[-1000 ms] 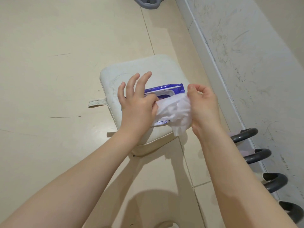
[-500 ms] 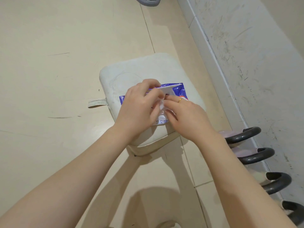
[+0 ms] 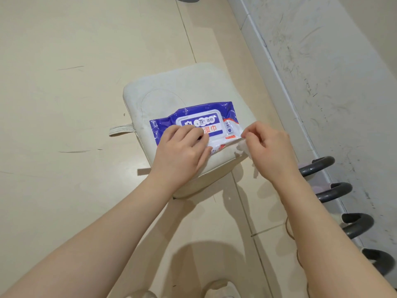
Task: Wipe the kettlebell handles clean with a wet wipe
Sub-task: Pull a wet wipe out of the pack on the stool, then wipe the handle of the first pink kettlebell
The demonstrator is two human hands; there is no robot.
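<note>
Four handles (image 3: pixel 318 166) unwiped, by wall; prep step: left hand (image 3: pixel 180 151) fingers curled, pressing pack (image 3: pixel 199 123); right hand (image 3: pixel 268 147) pinches wipe (image 3: pixel 242 146); next, likely carry wipe to nearest handle.

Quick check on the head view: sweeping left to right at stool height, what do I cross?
Cream strap loop → left hand pressing the blue-and-white wet-wipe pack → white wet wipe → right hand pinching it → dark grey kettlebell handle → scuffed white wall.
</note>
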